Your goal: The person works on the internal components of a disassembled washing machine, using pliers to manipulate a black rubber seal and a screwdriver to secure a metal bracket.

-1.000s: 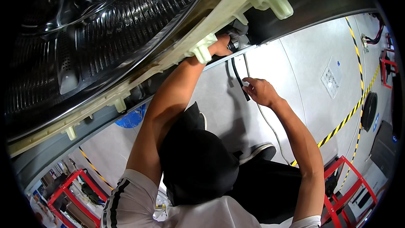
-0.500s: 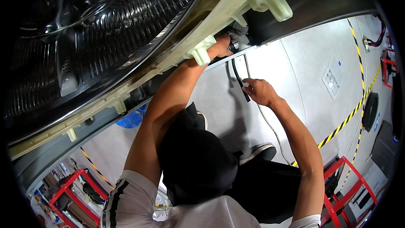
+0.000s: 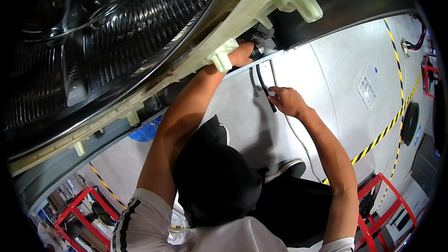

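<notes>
My left hand (image 3: 241, 55) reaches under the rim of the washing machine tub (image 3: 163, 84), inside the lower edge of the cabinet. Its fingers curl against a black rounded part (image 3: 255, 53); the fingertips are partly hidden. A slim black tube (image 3: 262, 80) hangs from that spot out over the cabinet edge. Near its lower end, my right hand (image 3: 288, 101) has thumb and forefinger closed on the tube. A thin grey cable (image 3: 294, 133) runs down behind this hand to the floor. Grey fittings (image 3: 266, 35) sit just beyond my left hand.
Above hangs the open steel drum (image 3: 116, 32) with pale plastic lugs (image 3: 305, 7) on its rim. The cabinet edge (image 3: 252, 67) crosses below. Red frames (image 3: 380, 205) stand at both lower sides. Striped tape (image 3: 378, 142) and a blue object (image 3: 145, 130) are on the floor.
My left wrist and forearm have shifted slightly, uncovering more of the black part by the fingers. My right hand stays at the tube.
</notes>
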### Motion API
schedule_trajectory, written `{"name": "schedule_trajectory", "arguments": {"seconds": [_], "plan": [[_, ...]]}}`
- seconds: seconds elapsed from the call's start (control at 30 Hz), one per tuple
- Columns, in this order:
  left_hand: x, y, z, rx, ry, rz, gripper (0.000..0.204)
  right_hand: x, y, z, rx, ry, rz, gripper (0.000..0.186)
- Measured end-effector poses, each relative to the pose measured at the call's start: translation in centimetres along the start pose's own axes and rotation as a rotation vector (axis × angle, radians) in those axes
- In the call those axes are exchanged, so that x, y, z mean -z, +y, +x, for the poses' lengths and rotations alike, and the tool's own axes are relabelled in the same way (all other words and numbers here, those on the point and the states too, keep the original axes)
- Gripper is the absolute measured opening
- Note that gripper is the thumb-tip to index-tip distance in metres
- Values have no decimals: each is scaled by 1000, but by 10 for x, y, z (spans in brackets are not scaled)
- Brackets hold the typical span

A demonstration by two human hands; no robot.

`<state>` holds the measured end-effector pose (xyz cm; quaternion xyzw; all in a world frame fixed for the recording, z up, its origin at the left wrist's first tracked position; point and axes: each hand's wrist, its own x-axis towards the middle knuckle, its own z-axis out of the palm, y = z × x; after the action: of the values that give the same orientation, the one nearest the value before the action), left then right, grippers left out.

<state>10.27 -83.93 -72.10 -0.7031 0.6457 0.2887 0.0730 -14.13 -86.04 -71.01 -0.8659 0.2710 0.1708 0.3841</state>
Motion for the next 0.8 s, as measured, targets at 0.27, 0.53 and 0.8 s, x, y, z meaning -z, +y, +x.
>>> {"name": "schedule_trajectory", "arguments": {"seconds": [0.27, 0.53, 0.8], "plan": [[4, 12, -14, 36, 97, 62, 45, 0, 3, 0, -14, -14, 2, 33], [-12, 24, -41, -248, 698, -472, 21, 7, 1, 0, -25, -24, -21, 32], [-39, 19, -54, 65, 209, -784, 41, 4, 5, 0, -58, -44, -5, 31]]}}
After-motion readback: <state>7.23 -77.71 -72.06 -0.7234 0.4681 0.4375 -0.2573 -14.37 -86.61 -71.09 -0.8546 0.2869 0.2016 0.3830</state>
